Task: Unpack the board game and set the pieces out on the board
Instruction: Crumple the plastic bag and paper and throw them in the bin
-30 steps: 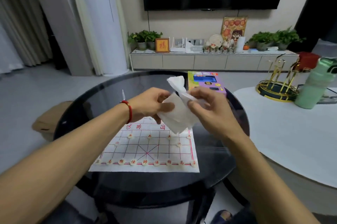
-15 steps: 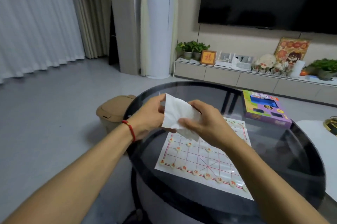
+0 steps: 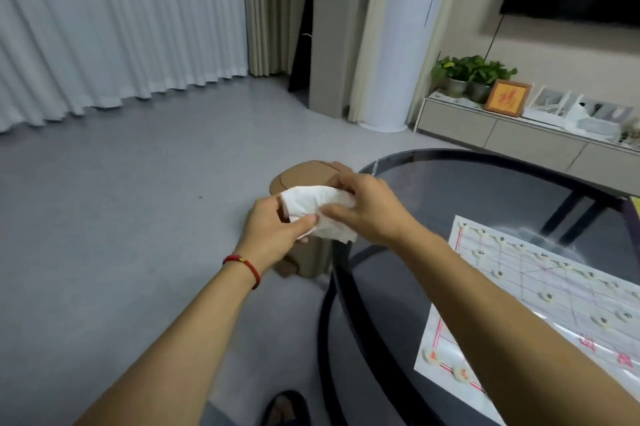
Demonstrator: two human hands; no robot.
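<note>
A single wide-angle view from the person's head looks forward and down, turned toward the floor (image 3: 104, 217) and curtains (image 3: 104, 27) at the left of the frame. Both forearms reach in from the bottom edge, close up. The desk (image 3: 485, 190) fills the lower right.

tissue (image 3: 318, 211): thin white paper, crumpled, soft matt
table (image 3: 485, 190): dark smoked glass top, glossy and reflective, black rim
game board (image 3: 519, 328): white sheet with a shiny, filmy surface
bin (image 3: 304, 179): tan plastic, smooth, matt
curtains (image 3: 114, 23): pale pleated cloth
floor (image 3: 121, 200): grey, matt
</note>
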